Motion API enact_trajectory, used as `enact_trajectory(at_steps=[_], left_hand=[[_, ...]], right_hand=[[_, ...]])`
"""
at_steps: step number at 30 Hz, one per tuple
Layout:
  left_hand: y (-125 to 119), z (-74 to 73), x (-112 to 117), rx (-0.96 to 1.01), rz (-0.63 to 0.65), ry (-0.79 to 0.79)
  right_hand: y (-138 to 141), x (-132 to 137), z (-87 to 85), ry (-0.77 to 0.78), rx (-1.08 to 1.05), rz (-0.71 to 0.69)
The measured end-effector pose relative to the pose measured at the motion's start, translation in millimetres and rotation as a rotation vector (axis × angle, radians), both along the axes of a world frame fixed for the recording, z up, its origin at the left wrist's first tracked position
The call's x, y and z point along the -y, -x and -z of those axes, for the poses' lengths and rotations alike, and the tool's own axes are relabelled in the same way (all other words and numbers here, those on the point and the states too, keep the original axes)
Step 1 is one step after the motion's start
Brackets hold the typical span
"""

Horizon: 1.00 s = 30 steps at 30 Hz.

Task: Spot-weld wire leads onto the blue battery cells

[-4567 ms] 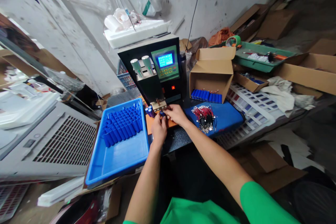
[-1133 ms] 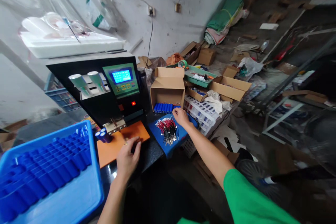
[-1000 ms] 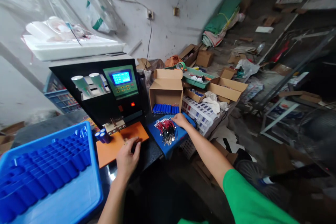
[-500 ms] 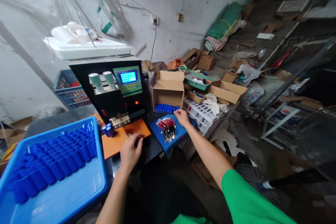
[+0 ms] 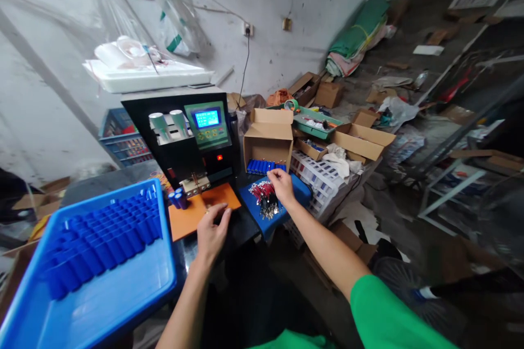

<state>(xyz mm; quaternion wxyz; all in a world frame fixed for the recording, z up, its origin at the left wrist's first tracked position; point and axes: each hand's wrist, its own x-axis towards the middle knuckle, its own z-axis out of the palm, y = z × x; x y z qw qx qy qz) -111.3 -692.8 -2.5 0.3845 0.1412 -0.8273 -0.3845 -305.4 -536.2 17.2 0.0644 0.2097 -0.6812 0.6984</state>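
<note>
My left hand (image 5: 213,233) rests at the near edge of the orange mat (image 5: 183,224), thumb and fingers apart, nothing visible in it. Over the far right of a pile of red and black wire leads (image 5: 265,203) on a blue surface (image 5: 301,188), my right hand (image 5: 282,187) has thumb and fingertips pinched together; what they hold, if anything, is too small to make out. Just behind those fingers, blue cylindrical cells (image 5: 262,166) lie in an open cardboard box (image 5: 268,133). A few blue cells (image 5: 178,200) stand on the mat's left side, by a black spot-welder-like machine (image 5: 180,158) with a lit screen.
A large blue tray (image 5: 118,294) at left carries many blue cells in rows. A white plastic crate (image 5: 317,177), small cardboard boxes (image 5: 360,142) and a green tray (image 5: 313,125) stand to the right. White foam (image 5: 151,76) lies on top of the machine.
My right hand has shifted slightly left, from near the box's front right corner to over the wire leads. The whole view has turned a little left; my left hand stays by the mat.
</note>
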Motion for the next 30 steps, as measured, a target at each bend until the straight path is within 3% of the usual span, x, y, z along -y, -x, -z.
enact_trajectory(at_steps=[7, 13, 20, 25, 30], left_hand=[[-13, -20.9, -35, -0.056, 0.010, 0.056], [-24, -15.1, -33, -0.019, -0.027, 0.024], [-33, -3.5, -28, -0.014, -0.066, -0.025], [-37, -3.8, -27, 0.027, -0.115, -0.140], [-45, -12.5, -18, 0.135, 0.014, -0.244]], right_hand=[[-79, 35, 5.7, 0.041, 0.188, -0.208], [-120, 58, 9.1, 0.115, 0.317, -0.320], [-135, 70, 12.8, 0.172, 0.397, -0.335], [-136, 69, 13.8, 0.170, 0.420, -0.364], [-128, 58, 11.5, 0.145, 0.422, -0.586]])
